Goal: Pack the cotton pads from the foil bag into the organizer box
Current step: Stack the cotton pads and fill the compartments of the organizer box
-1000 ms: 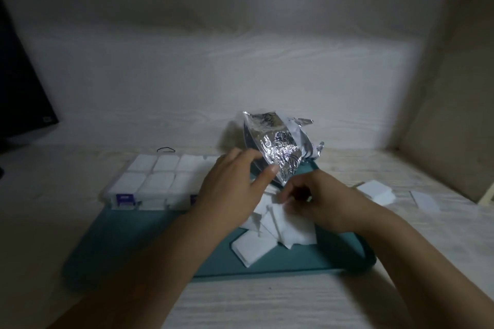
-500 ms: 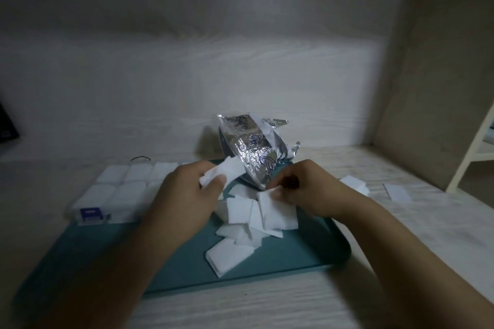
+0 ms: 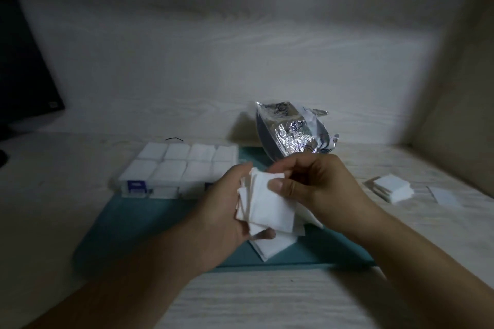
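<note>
A stack of white cotton pads [image 3: 267, 203] is lifted above the teal mat [image 3: 149, 224], gripped between both hands. My left hand [image 3: 227, 211] cups the stack from the left and below. My right hand [image 3: 318, 189] pinches it from the right, thumb on the top pad. More pads [image 3: 272, 246] lie on the mat under the hands. The crumpled foil bag [image 3: 291, 133] stands just behind my right hand. The clear organizer box [image 3: 173, 168] sits at the mat's back left, its compartments holding white pads.
A small pile of pads [image 3: 391, 187] and a single pad [image 3: 445, 195] lie on the wooden desk at the right. A dark monitor [image 3: 24, 67] stands at the far left. A thin black loop [image 3: 173, 139] lies behind the box. Walls close off the back and right.
Both hands gathered loose pads from the mat into one stack and raised it. My left hand, which held a single pad, now cups the stack. The camera view shifted.
</note>
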